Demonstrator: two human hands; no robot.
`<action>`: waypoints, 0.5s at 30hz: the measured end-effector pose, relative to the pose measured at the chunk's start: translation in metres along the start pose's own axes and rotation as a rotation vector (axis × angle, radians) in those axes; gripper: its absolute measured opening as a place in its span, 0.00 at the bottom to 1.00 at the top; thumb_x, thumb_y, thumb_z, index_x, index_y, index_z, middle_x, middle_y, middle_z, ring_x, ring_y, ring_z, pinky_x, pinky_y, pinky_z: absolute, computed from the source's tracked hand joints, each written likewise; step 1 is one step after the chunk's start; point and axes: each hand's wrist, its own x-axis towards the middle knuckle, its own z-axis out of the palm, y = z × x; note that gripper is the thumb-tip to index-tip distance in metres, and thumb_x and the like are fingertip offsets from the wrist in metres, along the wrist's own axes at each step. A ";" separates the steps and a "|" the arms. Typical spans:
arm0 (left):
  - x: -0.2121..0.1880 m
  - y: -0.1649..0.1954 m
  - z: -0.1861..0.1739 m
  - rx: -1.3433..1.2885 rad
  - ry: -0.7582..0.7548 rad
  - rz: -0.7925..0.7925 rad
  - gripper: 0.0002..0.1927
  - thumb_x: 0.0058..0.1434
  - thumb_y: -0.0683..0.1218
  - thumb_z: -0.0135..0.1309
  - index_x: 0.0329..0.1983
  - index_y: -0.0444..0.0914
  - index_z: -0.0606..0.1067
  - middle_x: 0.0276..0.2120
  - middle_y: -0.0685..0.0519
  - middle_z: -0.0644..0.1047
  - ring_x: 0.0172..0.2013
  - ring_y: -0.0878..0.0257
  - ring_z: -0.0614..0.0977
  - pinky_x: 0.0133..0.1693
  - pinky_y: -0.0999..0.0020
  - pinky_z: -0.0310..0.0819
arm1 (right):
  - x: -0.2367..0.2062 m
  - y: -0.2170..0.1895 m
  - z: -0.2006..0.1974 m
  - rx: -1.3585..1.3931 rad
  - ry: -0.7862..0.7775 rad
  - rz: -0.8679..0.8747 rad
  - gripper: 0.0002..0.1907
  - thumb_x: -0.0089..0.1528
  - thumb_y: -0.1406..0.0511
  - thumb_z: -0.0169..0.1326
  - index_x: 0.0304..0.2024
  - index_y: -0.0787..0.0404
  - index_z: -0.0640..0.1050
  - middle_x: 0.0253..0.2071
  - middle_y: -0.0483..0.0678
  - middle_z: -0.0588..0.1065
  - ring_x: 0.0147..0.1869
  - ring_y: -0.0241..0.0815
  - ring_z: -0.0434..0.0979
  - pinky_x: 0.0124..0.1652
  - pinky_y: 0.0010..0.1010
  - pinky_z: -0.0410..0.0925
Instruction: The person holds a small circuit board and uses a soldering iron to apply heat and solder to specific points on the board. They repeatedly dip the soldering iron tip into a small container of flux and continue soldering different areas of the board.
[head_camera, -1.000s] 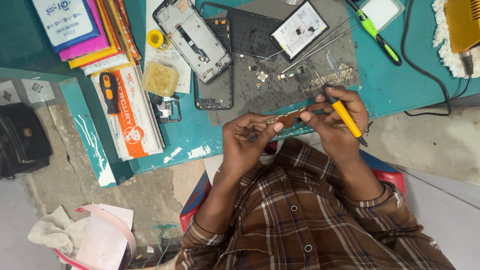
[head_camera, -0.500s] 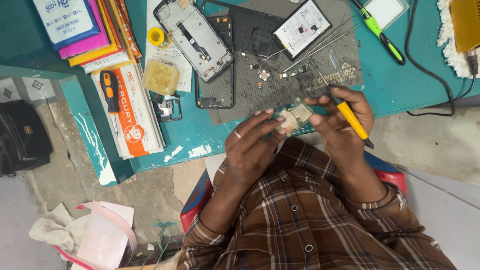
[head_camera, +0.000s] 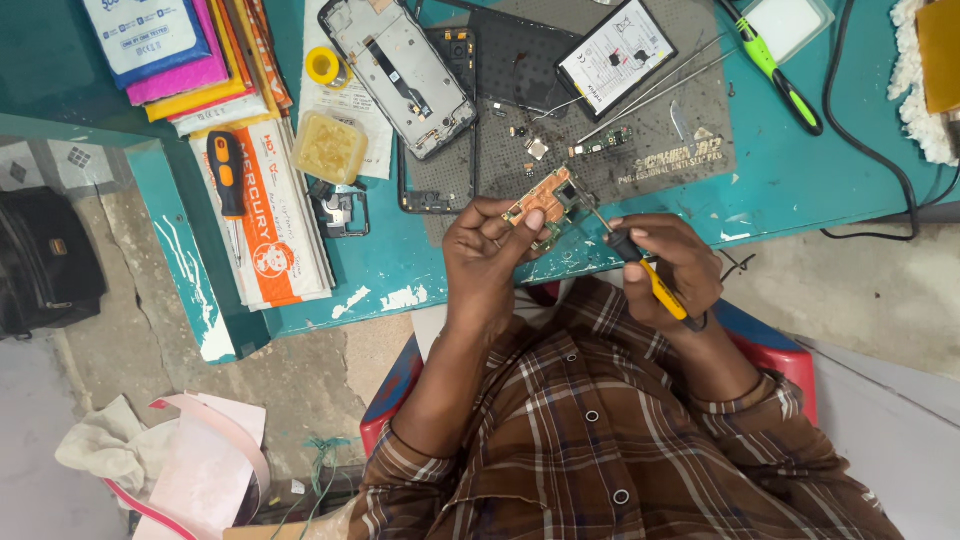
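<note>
Left hand (head_camera: 490, 250) closed around a small copper-coloured circuit board (head_camera: 545, 200), thumb pressed on its face, held just above the near edge of the teal counter (head_camera: 800, 190). Right hand (head_camera: 665, 265) gripped shut on a yellow-handled screwdriver (head_camera: 640, 265), tip meeting the board's right edge. Behind the hands: dark work mat (head_camera: 640, 150), opened phone frame (head_camera: 405, 70), phone battery (head_camera: 615, 55), metal tweezers (head_camera: 650, 95). Further left: orange-handled screwdriver (head_camera: 228, 175) on stacked packets (head_camera: 275, 225), beside a square yellow tub (head_camera: 328, 148).
</note>
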 end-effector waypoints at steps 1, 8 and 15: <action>0.001 0.002 0.000 0.025 -0.004 0.006 0.14 0.64 0.38 0.63 0.50 0.33 0.74 0.38 0.46 0.84 0.37 0.63 0.85 0.38 0.69 0.81 | -0.001 0.002 0.000 -0.015 0.002 -0.009 0.13 0.72 0.62 0.53 0.52 0.65 0.71 0.44 0.61 0.79 0.48 0.53 0.83 0.48 0.40 0.76; 0.002 0.005 0.001 0.059 -0.005 -0.036 0.16 0.62 0.37 0.64 0.53 0.28 0.78 0.40 0.42 0.84 0.36 0.62 0.86 0.39 0.69 0.83 | -0.004 0.008 0.000 0.072 0.054 -0.020 0.12 0.72 0.62 0.53 0.49 0.64 0.71 0.40 0.57 0.80 0.49 0.54 0.83 0.46 0.40 0.76; 0.003 0.002 -0.006 -0.014 -0.054 -0.069 0.14 0.63 0.36 0.63 0.51 0.29 0.78 0.41 0.42 0.84 0.37 0.61 0.86 0.40 0.68 0.83 | 0.002 0.005 0.001 -0.039 -0.023 -0.042 0.08 0.70 0.63 0.55 0.44 0.63 0.74 0.37 0.57 0.80 0.48 0.56 0.84 0.47 0.42 0.77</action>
